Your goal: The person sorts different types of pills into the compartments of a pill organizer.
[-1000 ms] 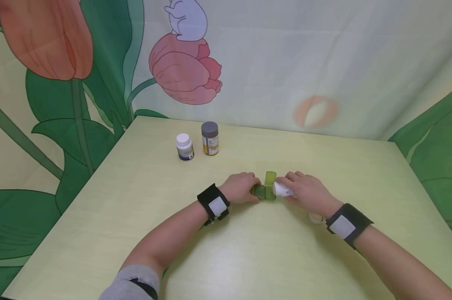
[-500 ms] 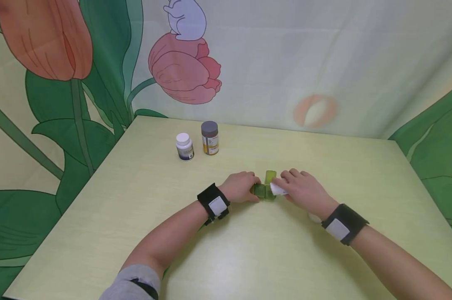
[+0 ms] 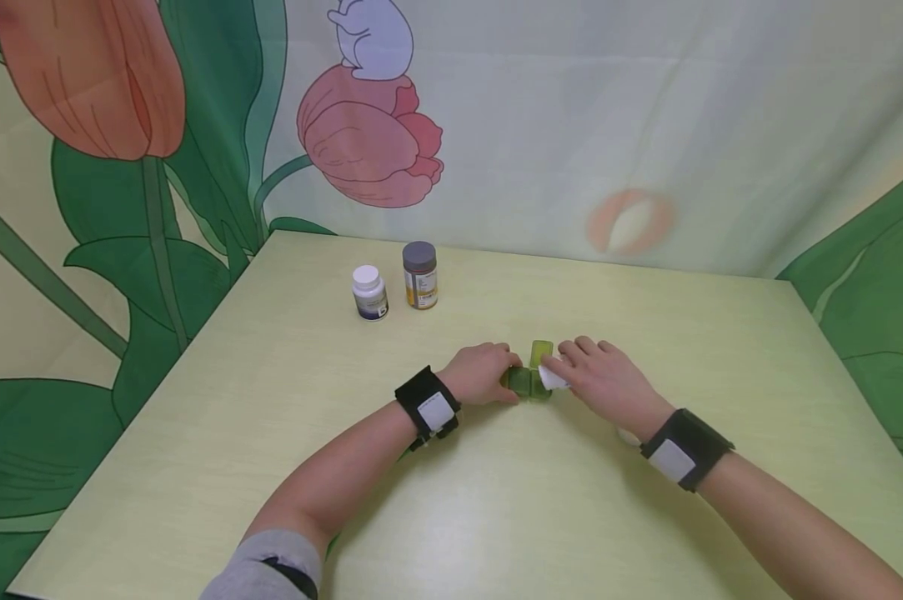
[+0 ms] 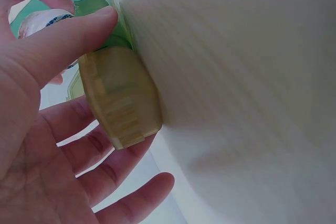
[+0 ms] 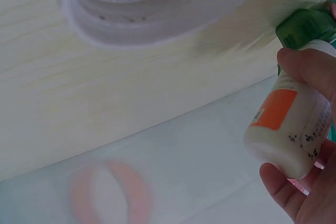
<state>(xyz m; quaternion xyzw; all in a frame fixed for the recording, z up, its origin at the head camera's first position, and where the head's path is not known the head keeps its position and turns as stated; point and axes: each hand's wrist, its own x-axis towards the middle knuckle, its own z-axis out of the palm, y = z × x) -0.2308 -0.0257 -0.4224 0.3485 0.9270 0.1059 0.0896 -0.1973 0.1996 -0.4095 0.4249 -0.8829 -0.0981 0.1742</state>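
Green see-through plastic case (image 3: 520, 382) sits a bit right of centre in the head view, left hand (image 3: 484, 375) pinching its end. Right hand (image 3: 609, 383) is wrapped round a tilted white bottle (image 5: 286, 129), top end right at the case. 2 more stand left of centre: white-capped bottle (image 3: 369, 293), grey-capped jar (image 3: 420, 277).

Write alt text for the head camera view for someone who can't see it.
A right hand holds a tilted white bottle at a green container, which the left hand grips. Behind, a white-capped bottle and a gray-capped bottle stand on a pale table.
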